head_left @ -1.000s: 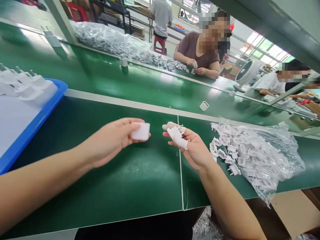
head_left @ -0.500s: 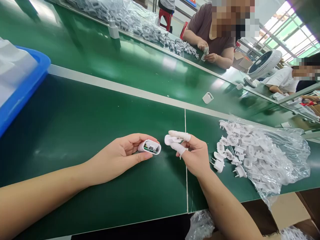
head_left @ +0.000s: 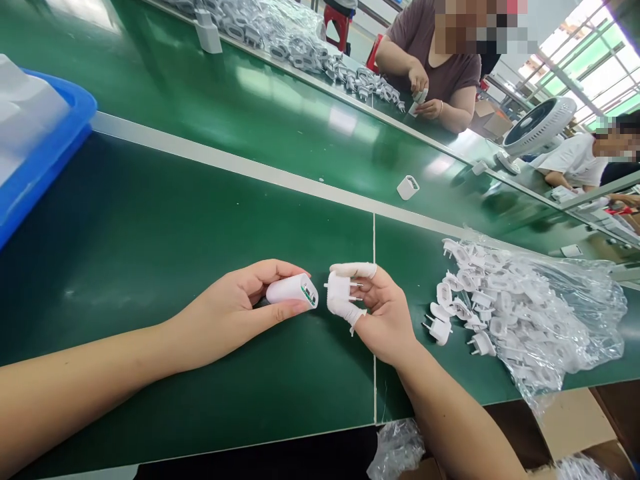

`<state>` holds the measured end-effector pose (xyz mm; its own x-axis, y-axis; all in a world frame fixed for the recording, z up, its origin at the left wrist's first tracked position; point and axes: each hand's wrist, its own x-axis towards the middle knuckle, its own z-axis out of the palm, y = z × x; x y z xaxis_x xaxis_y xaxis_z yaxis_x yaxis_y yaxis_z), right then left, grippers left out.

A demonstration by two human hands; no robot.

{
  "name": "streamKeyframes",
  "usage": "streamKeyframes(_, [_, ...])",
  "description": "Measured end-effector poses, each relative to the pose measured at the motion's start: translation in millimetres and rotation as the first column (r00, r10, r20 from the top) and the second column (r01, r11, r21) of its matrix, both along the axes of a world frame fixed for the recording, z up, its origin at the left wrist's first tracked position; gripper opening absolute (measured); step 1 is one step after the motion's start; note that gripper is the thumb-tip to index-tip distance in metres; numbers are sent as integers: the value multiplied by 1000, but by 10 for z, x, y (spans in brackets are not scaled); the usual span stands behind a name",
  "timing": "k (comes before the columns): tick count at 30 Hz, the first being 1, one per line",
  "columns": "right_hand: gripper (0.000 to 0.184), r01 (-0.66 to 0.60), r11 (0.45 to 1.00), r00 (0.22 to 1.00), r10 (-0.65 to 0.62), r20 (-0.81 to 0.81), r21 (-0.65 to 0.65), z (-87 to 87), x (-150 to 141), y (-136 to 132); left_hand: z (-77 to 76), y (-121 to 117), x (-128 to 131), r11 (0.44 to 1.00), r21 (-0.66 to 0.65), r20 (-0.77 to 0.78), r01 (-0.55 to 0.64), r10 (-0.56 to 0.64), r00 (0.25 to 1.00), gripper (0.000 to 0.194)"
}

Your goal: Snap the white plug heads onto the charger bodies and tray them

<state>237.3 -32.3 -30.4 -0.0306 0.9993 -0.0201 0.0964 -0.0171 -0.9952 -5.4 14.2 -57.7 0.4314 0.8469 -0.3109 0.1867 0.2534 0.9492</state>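
Note:
Between the thumb and fingers of my left hand (head_left: 250, 300) is a white charger housing (head_left: 286, 291), its open end turned right with a green circuit board edge showing inside. Facing it across a small gap, a white two-pin plug cap (head_left: 341, 288) is pinched by my right hand (head_left: 383, 300). The cap's metal pins point right, toward my palm. White covers wrap the thumb and forefinger of that hand. To the right lies a heap of similar plug caps (head_left: 525, 313), partly inside a clear plastic bag (head_left: 595, 313).
A blue tray (head_left: 80, 100) with white contents stands at the left. Beyond the pale strip (head_left: 225, 167), a white housing (head_left: 408, 187) sits on the belt and another (head_left: 208, 32) stands farther back. Across the belt, a co-worker (head_left: 425, 80) handles a white part near a fan (head_left: 540, 127).
The housing in my left hand has turned, so its open end faces more to the right. My right hand has rotated the plug cap, bringing its pins into clear view.

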Motion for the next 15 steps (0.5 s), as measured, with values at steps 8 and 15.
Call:
streamKeyframes(8, [32, -47, 977, 985, 11, 172, 206, 56, -40, -122, 83, -40, 27, 995, 94, -54, 32, -27, 998, 47])
streamKeyframes(15, [35, -87, 964, 967, 21, 255, 250, 8, -84, -132, 8, -77, 24, 988, 145, -79, 56, -45, 996, 46])
